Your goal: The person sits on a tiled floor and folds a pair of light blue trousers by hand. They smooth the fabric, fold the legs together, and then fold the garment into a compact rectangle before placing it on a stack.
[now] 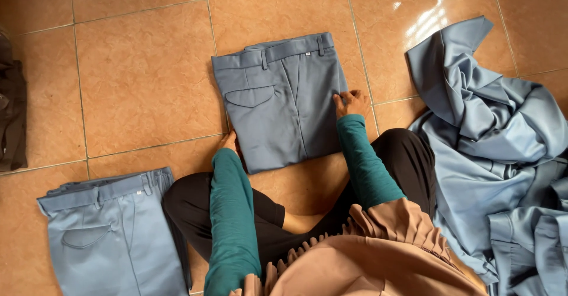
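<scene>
Blue-grey folded trousers (283,101): right hand (351,102) flat, grip open; left hand (228,141) grip unclear; stack (112,231) left, cloth heap (497,142) right.

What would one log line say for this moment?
left hand: at folded trousers' left edge | right hand: flat on right edge | trouser stack left | cloth heap right

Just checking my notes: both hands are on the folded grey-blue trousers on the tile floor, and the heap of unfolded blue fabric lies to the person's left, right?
Not quite. The head view shows the heap of unfolded blue fabric on the person's right. Both the left hand and right hand do touch the folded trousers.
</scene>
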